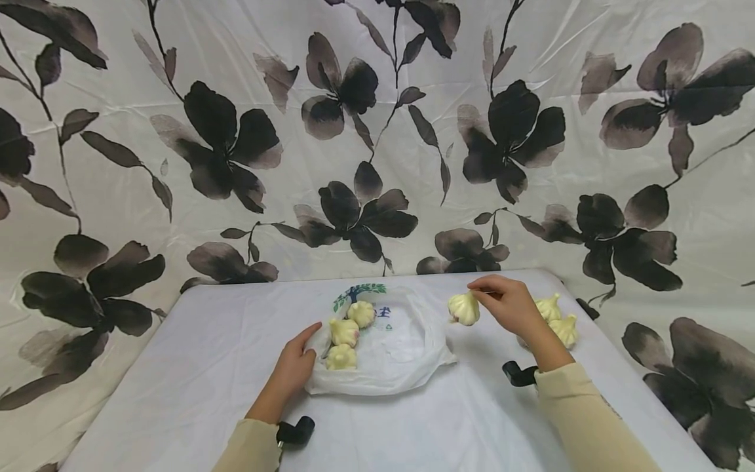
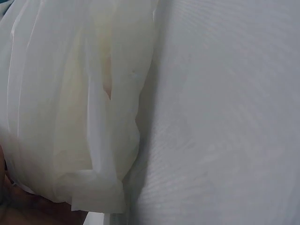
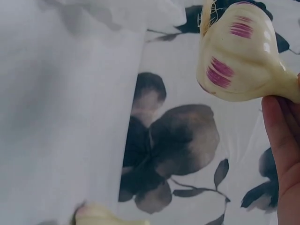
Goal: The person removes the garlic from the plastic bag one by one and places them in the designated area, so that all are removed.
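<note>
- I see the right hand (image 1: pixel 508 303) pinching a garlic bulb (image 1: pixel 464 309) by its neck, above the bench (image 1: pixel 177 393), just right of the white plastic bag (image 1: pixel 383 383).
- Left hand (image 1: pixel 295 364) touches the bag's left rim; I cannot tell whether it pinches.
- Three bulbs (image 1: pixel 343 332) lie in the bag's left side.
- I count at least two spare bulbs (image 1: pixel 564 330) beside the right forearm.

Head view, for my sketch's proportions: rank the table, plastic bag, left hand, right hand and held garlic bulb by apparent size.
1. Table
2. Plastic bag
3. Left hand and right hand, too alike to rank
4. Held garlic bulb
</note>
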### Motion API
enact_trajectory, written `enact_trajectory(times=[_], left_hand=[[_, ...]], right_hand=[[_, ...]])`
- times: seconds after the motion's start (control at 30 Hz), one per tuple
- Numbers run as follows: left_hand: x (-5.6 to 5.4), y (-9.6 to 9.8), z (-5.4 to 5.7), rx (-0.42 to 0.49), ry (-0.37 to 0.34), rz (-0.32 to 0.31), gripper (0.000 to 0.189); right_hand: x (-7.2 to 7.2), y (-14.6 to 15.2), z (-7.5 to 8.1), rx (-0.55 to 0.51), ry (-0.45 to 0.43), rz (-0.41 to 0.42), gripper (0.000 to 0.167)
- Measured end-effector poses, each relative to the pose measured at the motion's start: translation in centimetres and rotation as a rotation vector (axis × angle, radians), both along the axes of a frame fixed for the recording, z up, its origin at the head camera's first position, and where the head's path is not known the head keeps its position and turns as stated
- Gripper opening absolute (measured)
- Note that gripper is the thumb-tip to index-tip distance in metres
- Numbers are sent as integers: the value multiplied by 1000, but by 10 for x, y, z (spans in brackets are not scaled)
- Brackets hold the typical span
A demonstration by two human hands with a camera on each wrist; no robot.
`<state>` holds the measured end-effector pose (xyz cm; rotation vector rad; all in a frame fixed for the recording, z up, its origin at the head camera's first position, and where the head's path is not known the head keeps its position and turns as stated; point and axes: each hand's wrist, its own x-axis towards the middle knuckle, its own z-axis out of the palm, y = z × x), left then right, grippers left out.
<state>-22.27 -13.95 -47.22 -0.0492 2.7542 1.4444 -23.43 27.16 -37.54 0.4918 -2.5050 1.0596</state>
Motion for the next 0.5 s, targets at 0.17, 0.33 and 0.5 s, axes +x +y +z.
enact_trajectory(times=[0.17,0.33,0.5], left_hand=[[0,-1,0,-1,9,-3,62],[0,-1,0,-3,9,-4,62],[1,-2,0,-3,6,-2,62]], right_hand=[[3,17,1,18,-13,-41,18],[8,32,2,39,-1,-74,17],[12,46,3,36,13,-84,17]])
